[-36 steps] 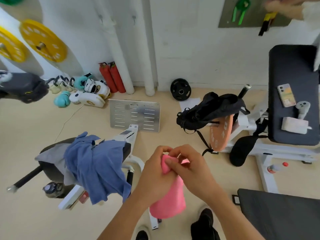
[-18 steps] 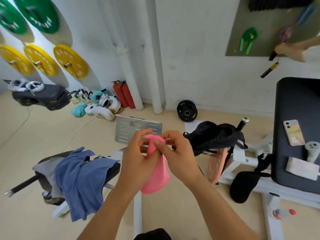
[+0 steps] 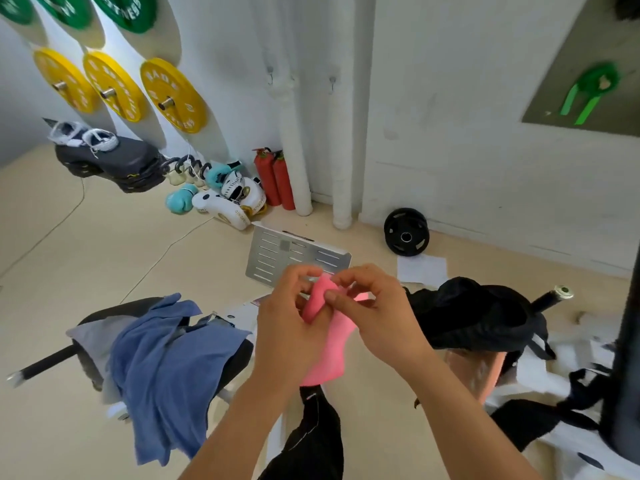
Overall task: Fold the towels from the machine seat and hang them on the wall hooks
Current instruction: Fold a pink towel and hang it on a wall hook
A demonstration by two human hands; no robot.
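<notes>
A folded pink towel hangs in front of me, held at its top by both hands. My left hand grips its left side, and my right hand pinches its upper edge with thumb and fingers. A blue towel lies draped over the black machine seat at lower left, with a grey towel under it. Two small wall hooks sit high on the white wall, bare.
Yellow and green weight plates hang on the left wall. Boxing gloves, red extinguishers and white pipes stand at the wall base. A metal footplate, a black plate and a black bag lie ahead.
My view has tilted up toward the wall, bringing the hooks into sight. Both hands raised the pink towel and still hold its top. The other person's hand has left the view.
</notes>
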